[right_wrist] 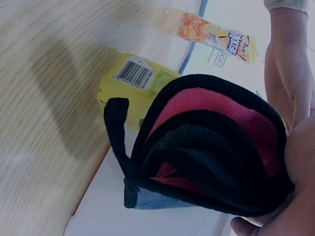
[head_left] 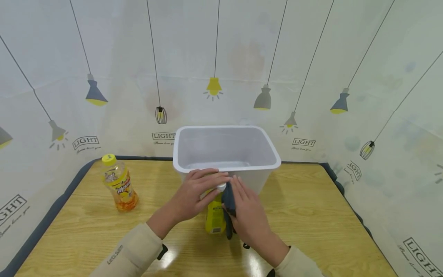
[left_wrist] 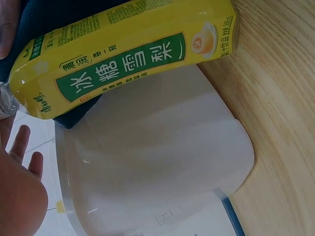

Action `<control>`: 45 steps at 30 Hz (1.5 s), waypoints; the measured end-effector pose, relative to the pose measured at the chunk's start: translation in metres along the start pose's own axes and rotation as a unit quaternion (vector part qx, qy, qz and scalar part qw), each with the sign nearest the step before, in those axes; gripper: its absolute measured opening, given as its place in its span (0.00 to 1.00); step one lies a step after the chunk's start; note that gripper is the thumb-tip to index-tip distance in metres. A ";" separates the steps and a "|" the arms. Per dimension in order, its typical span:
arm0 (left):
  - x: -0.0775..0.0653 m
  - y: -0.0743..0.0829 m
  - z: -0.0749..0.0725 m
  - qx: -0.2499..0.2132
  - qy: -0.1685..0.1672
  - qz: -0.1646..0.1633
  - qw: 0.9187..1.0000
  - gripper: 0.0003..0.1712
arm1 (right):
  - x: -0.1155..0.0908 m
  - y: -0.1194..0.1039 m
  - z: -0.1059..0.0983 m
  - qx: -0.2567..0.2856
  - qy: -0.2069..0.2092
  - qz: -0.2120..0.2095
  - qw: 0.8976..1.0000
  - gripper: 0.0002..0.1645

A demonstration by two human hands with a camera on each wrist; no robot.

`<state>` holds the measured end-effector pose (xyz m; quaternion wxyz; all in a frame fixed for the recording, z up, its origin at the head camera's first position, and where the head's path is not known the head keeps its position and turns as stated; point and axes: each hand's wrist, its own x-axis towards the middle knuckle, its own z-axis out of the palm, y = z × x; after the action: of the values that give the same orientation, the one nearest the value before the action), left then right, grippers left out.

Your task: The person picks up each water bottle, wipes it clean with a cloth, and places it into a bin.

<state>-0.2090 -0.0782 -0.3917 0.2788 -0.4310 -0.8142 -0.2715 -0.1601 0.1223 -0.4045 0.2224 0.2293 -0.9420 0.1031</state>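
A yellow drink bottle [head_left: 215, 218] with a green label stands upright in front of the white bin. My left hand [head_left: 199, 191] pinches its white cap [head_left: 222, 187] between fingers and thumb. On the bottle's right side, my right hand [head_left: 252, 217] holds a folded dark blue cloth [head_left: 228, 201] against it. The right wrist view shows black edging, a hanging loop and a red inner side on this cloth [right_wrist: 211, 132]. Chinese lettering on the bottle [left_wrist: 133, 56] faces the left wrist camera. My hands hide part of the bottle's neck in the head view.
The white plastic bin [head_left: 226, 129] stands behind the hands, its opening upward. At the left, a second bottle [head_left: 121, 188] with a yellow cap holds some orange drink. A lamp-patterned fabric [head_left: 221, 50] encloses the wooden table [head_left: 311, 215] at the back and sides.
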 end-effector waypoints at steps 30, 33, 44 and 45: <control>-0.004 -0.001 0.002 -0.004 -0.004 -0.007 1.000 0.22 | -0.033 0.007 0.044 -0.106 -0.209 0.007 0.972 0.43; -0.004 -0.001 0.002 -0.007 -0.006 -0.010 1.000 0.22 | -0.037 0.009 0.050 -0.139 -0.226 -0.020 0.964 0.42; -0.002 0.002 0.002 -0.007 -0.001 -0.007 1.000 0.22 | -0.049 0.019 0.066 -0.206 -0.223 -0.071 0.950 0.39; -0.001 0.002 0.002 -0.007 -0.001 -0.007 1.000 0.22 | -0.049 0.020 0.066 -0.201 -0.227 -0.071 0.950 0.39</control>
<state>-0.2070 -0.0769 -0.3935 0.2736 -0.4272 -0.8155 -0.2787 -0.1550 0.1388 -0.4871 0.0513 0.2631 -0.9502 -0.1589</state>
